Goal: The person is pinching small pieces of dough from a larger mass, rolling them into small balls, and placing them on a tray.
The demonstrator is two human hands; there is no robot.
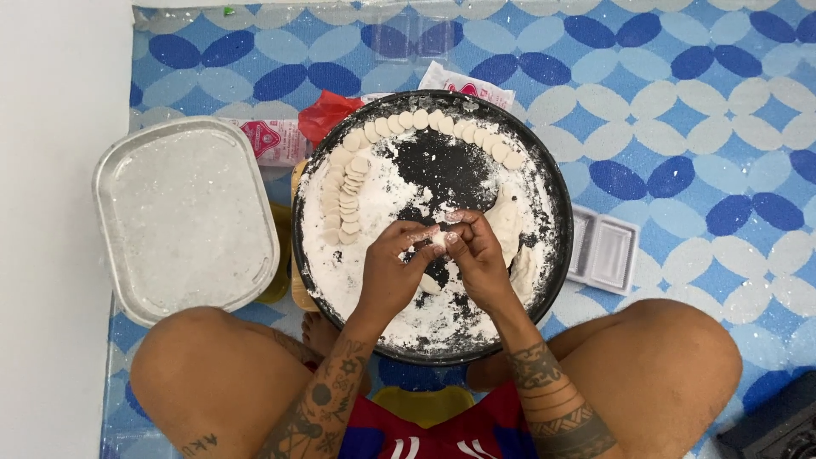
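A round black pan (544,161) dusted with white flour sits before me on the mat. Several small flat dough discs (348,183) line its far and left rim. My left hand (391,272) and my right hand (476,259) meet over the pan's middle, their fingertips pinching one small piece of dough (439,240) between them. A bigger lump of dough (510,223) lies in the pan just right of my right hand. Another small dough piece (430,286) lies in the flour under my hands.
A grey rectangular tray (183,217) with a floury bottom stands left of the pan. A small clear plastic box (605,251) lies to the right. Red and white packets (293,132) sit behind the pan. My bare knees frame the pan on a blue patterned mat (680,127).
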